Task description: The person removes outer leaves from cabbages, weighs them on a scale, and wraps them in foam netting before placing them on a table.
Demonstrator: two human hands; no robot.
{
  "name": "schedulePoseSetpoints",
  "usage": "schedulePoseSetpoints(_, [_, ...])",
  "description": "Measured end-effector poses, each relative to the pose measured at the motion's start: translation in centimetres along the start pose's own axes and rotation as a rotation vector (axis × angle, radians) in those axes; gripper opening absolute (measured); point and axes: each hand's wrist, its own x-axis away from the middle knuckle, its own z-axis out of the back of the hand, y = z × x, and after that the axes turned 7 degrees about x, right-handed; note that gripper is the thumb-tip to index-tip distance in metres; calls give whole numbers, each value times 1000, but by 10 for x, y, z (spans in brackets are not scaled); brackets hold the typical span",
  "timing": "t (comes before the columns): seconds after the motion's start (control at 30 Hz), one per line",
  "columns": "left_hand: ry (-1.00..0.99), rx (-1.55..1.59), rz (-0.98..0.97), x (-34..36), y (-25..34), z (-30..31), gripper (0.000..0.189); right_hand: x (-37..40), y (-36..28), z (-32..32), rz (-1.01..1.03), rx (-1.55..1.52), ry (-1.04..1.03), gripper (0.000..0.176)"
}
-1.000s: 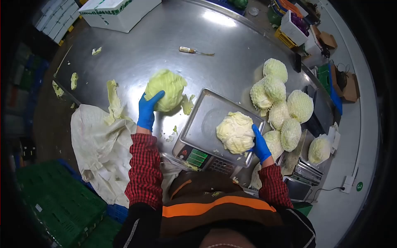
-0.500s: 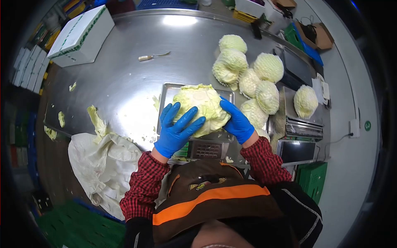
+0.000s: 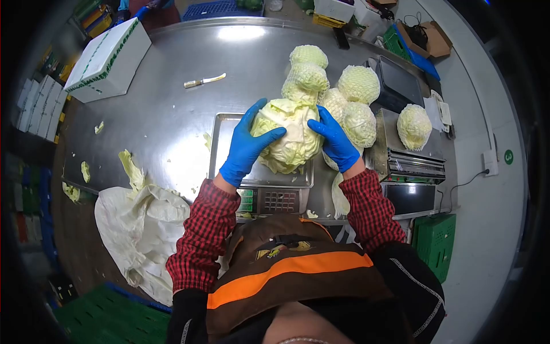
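A pale green cabbage [image 3: 289, 137] without a net is held between my two blue-gloved hands, over the metal tray of a scale [image 3: 220, 140]. My left hand [image 3: 246, 146] grips its left side, thumb across the top. On the right side my right hand [image 3: 337, 137] presses with its thumb and fingers. Several cabbages in white foam nets [image 3: 359, 84] lie just behind and to the right. The scale's keypad [image 3: 279, 201] shows below the tray, near my apron.
A knife [image 3: 204, 80] lies on the steel table [image 3: 172, 57]. A white foam box [image 3: 109, 60] stands back left, with a co-worker's gloved hands behind it. White sack [image 3: 140, 229] and leaf scraps [image 3: 132, 170] are at left. One netted cabbage [image 3: 414, 126] sits on a machine at right.
The cabbage has been turned and moved slightly up in my hands. My left hand's fingers have shifted from across its front to its left side. A co-worker's gloved hands have appeared behind the foam box.
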Motion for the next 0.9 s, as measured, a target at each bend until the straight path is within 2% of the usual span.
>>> schedulePoseSetpoints(0.03, [-4,-3,0,0,-4,2,79,-4,2,6,4,-3,2,70])
schedulePoseSetpoints(0.1, [8,-25,63,2,-14,5,74,-9,-7,7,118,565,81,77])
schedulePoseSetpoints(0.13, [17,-81,38,1,-26,8,74,-14,-10,5,221,665,57,73])
schedulePoseSetpoints(0.17, [16,-84,41,3,-29,8,74,-19,-11,7,219,661,59,73])
schedulePoseSetpoints(0.23, [19,10,133,3,-33,6,79,-29,-12,11,144,992,-186,51])
schedulePoseSetpoints(0.27, [40,37,153,3,-36,6,77,-34,-8,10,186,945,-111,39])
schedulePoseSetpoints(0.3, [34,34,148,1,-38,7,77,-38,-5,13,193,947,-106,39])
schedulePoseSetpoints(0.37, [42,101,174,1,-41,9,75,-49,4,21,117,868,67,37])
schedulePoseSetpoints(0.4, [65,142,177,2,-37,4,70,-61,22,31,276,797,98,28])
schedulePoseSetpoints(0.43, [67,139,174,2,-38,3,70,-68,32,38,279,796,96,28])
schedulePoseSetpoints(0.5, [108,117,154,1,-41,4,64,-80,46,58,317,537,456,20])
schedulePoseSetpoints(0.57, [162,141,163,4,-42,4,59,-121,78,147,496,-585,57,17])
schedulePoseSetpoints(0.63, [208,289,230,6,-51,15,56,-89,-6,70,372,-538,586,18])
schedulePoseSetpoints(0.67, [235,357,248,5,-51,15,52,-99,-5,72,416,-360,312,31])
schedulePoseSetpoints(0.7, [234,352,253,3,-48,14,52,-89,-16,54,233,-335,71,40])
schedulePoseSetpoints(0.77, [245,473,270,3,-46,10,49,-72,-30,35,119,243,-37,49])
schedulePoseSetpoints(0.8, [257,427,219,2,-50,10,51,-66,-25,37,116,242,-32,49])
schedulePoseSetpoints(0.83, [253,428,220,2,-55,11,51,-62,-15,40,125,389,-23,52])
schedulePoseSetpoints(0.87, [314,127,156,2,-61,12,53,-58,-2,44,133,537,-13,55])
schedulePoseSetpoints(0.9, [374,-172,90,3,-65,11,56,-53,28,43,4,311,-44,56])
